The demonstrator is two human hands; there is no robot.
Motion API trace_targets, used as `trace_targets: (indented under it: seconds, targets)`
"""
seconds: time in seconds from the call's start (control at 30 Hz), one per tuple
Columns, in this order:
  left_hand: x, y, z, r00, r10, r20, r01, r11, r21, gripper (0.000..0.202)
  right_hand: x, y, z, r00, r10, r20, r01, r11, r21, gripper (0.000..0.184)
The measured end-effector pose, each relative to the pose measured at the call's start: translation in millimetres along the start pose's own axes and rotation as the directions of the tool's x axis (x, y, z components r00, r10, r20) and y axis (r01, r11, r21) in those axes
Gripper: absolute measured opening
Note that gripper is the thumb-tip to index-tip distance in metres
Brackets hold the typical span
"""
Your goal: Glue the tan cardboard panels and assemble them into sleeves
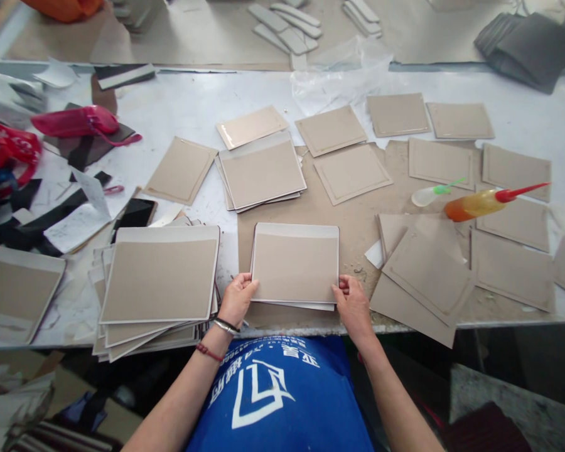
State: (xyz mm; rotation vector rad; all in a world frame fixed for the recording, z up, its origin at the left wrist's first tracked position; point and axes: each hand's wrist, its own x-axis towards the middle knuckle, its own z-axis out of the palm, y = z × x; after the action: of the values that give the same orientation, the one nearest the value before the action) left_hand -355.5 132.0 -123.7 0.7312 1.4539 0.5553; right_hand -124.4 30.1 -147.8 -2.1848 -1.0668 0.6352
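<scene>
Two edges of one board (296, 267) are pinched, left hand (236, 297) at eight o'clock, right hand (354, 304) at four; uneven pulling might twist it.

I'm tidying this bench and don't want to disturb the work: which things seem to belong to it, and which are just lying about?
Likely part of the work:
beige panel, held by left hand and right hand
stacked panels
amber bottle
green-tipped bottle

Probably just lying about:
pink pouch
dark phone
clear plastic sheet
</scene>
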Motion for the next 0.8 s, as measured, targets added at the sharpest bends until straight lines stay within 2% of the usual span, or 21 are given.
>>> trace_targets:
  seconds: [0.4,0.5,0.63,0.7,0.8]
  targets:
    - [0,-1,-0.4,1.000,-0.003,0.019,0.003,1.000,-0.024,0.042,0,-3,-1,1.000,0.020,0.001,-0.020,0.999,0.031,0.023]
    - [1,-3,-2.2,1.000,-0.009,-0.008,0.009,1.000,0.007,0.046,1,-2,-4,0.999,0.027,0.026,-0.028,0.999,0.032,0.023]
    - [2,-4,-3.2,0.998,-0.023,-0.056,0.026,0.998,0.052,0.050,5,2,-12,0.993,0.095,0.067,-0.101,0.991,0.087,0.025]
    - [1,-2,-2.5,0.998,-0.037,-0.052,0.040,0.998,0.045,0.051,8,3,-17,0.994,0.101,0.032,-0.103,0.992,0.078,0.026]
    - [-1,0,-0.9,0.998,-0.053,-0.041,0.054,0.998,0.018,0.051,13,-3,-20,0.999,0.007,-0.040,-0.007,1.000,-0.007,0.025]
